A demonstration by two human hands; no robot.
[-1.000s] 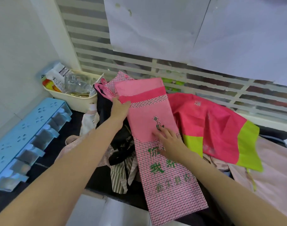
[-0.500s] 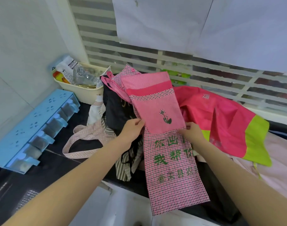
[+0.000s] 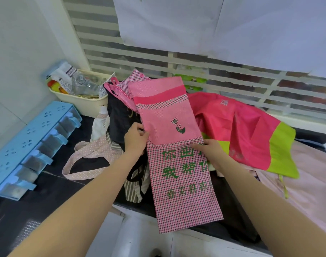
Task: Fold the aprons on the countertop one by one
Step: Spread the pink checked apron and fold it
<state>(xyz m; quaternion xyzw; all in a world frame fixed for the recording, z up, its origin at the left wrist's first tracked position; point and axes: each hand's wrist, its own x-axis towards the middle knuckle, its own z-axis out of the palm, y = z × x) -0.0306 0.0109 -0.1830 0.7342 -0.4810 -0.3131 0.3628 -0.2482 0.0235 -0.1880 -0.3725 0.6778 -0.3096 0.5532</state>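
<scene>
Black countertop point(image 3: 52, 191) carries the checked pink apron point(image 3: 177, 145), already folded into a long strip, pinched at mid-length by my left hand point(image 3: 135, 140) and right hand point(image 3: 208, 151), crosswise fold pending, with the magenta-and-green apron point(image 3: 251, 130) and others unfolded.

Between our hands lies a matt, woven checked cloth apron point(image 3: 177, 145), right of them a smoother, faintly shiny pink-and-green one point(image 3: 251, 130), left of them a glossy blue plastic rack point(image 3: 28, 145) on the polished dark counter point(image 3: 52, 191).
</scene>
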